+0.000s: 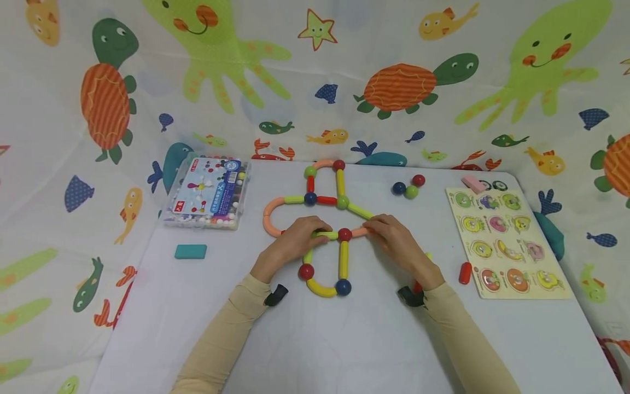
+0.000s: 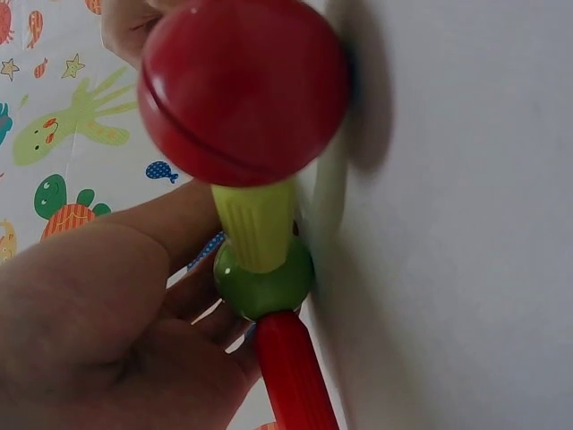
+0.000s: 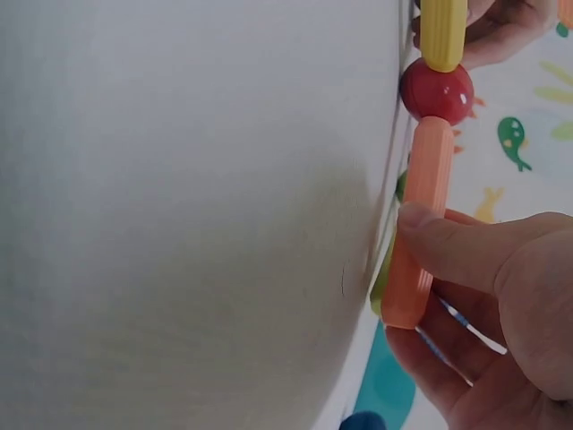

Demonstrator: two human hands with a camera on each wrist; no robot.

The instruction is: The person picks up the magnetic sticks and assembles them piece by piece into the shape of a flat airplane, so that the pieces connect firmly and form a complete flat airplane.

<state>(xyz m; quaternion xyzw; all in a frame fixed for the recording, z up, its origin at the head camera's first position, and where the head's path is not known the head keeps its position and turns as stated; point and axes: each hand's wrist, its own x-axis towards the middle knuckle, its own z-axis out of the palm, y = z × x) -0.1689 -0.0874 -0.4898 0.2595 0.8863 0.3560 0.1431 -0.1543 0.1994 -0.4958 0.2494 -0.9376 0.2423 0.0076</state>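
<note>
A flat figure of magnetic-looking rods and balls lies on the white table. My right hand [image 1: 396, 241] pinches a salmon rod [image 3: 426, 179] between thumb and fingers; its far end meets a red ball [image 1: 344, 235]. Left of that ball, my left hand [image 1: 295, 241] pinches a light green rod [image 1: 331, 235]. A green ball [image 2: 264, 282] sits by the left fingers, joined to a red rod [image 2: 295, 372] and a short yellow-green rod [image 2: 258, 224]. Below hang another red ball [image 1: 306, 271], a curved yellow rod [image 1: 321, 289] and a blue ball [image 1: 343, 287].
A clear plastic box [image 1: 206, 189] of small parts stands at the back left, with a teal block [image 1: 191, 251] before it. Three loose balls [image 1: 411, 191] lie at the back right. A fruit puzzle board [image 1: 509, 246] and a red rod [image 1: 465, 273] are at right.
</note>
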